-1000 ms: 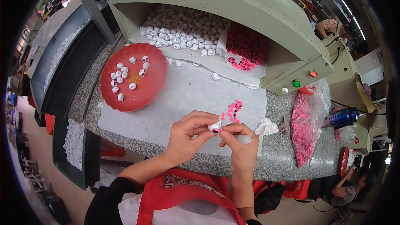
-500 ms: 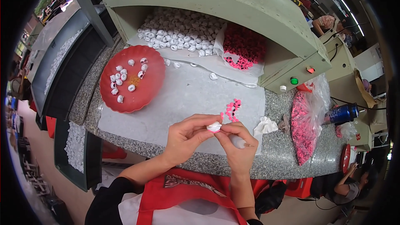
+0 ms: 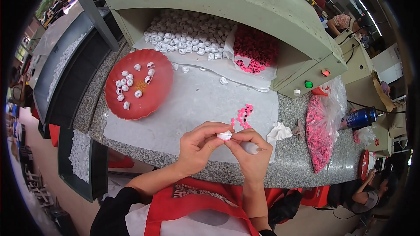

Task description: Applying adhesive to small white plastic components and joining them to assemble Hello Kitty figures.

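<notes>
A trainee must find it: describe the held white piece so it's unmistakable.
On the speckled counter, find the white paper. Over its near part, the left hand and right hand pinch one white piece. Unlike those on the red plate, it alone is held, its lower edge pink.

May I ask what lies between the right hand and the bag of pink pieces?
The head view shows a crumpled white wad and a greyish scrap there.

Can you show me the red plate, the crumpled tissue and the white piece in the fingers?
Red plate (image 3: 156,92): head view, bare right side.
Crumpled tissue (image 3: 279,132): head view, its middle.
White piece (image 3: 225,135): head view, its white upper part.
</notes>
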